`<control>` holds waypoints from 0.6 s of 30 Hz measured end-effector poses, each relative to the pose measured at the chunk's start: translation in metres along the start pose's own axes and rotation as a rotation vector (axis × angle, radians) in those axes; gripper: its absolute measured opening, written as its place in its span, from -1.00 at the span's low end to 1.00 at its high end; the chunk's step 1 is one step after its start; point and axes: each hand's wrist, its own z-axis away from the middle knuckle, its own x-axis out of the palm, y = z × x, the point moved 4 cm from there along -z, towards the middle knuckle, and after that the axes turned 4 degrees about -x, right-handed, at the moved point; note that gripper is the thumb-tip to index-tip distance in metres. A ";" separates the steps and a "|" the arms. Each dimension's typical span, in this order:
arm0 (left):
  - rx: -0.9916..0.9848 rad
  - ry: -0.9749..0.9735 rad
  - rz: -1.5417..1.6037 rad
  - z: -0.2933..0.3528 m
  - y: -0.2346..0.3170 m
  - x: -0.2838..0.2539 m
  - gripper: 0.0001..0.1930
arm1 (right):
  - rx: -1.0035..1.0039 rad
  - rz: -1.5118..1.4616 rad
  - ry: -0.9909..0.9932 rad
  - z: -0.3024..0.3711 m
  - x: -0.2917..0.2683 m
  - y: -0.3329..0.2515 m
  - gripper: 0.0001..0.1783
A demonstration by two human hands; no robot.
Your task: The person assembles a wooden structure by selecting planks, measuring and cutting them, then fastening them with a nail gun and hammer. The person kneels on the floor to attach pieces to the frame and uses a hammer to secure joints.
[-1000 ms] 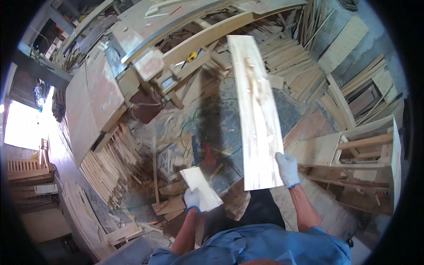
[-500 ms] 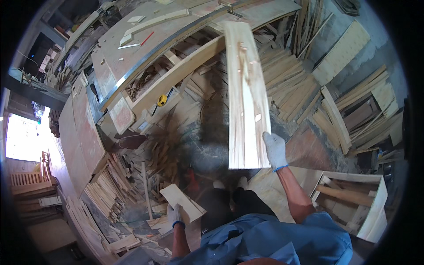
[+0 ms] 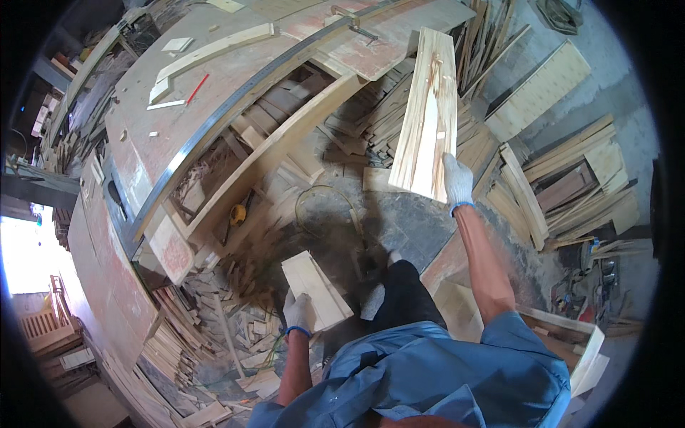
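My right hand, in a pale knit glove with a blue cuff, grips the near right edge of a long wooden board. The board is pale with brown streaks and stretches away from me, held up off the ground. Lower and to the left, my gloved left hand holds short, wide wooden boards, which look like two pieces lying one over the other. Its thumb rests on top; the other fingers are hidden beneath.
A long workbench with a metal edge curves across the upper left, bearing a red pencil-like stick and a clamp. A yellow tape measure sits below it. Stacked boards stand at right. A wooden box frame lies lower right.
My body has moved forward and turned. The long board has swung to the right and farther from me. My left hand has come up and inward with the short boards.
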 end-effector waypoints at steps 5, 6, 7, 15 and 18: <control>0.087 -0.019 0.228 -0.041 0.018 0.052 -0.55 | 0.009 0.031 0.017 -0.110 0.055 -0.002 -0.33; 0.098 -0.025 0.221 -0.043 0.022 0.058 -0.53 | -0.010 0.035 0.007 -0.139 0.073 0.002 -0.32; 0.108 -0.036 0.215 -0.047 0.025 0.066 -0.51 | -0.030 0.040 -0.007 -0.169 0.092 0.005 -0.32; 0.198 0.263 0.273 -0.025 0.078 0.165 -0.49 | 0.127 0.023 -0.619 -0.287 0.219 -0.015 -0.48; 0.188 0.337 0.273 -0.022 0.095 0.199 -0.49 | 0.033 -0.064 -0.686 -0.252 0.202 -0.036 -0.55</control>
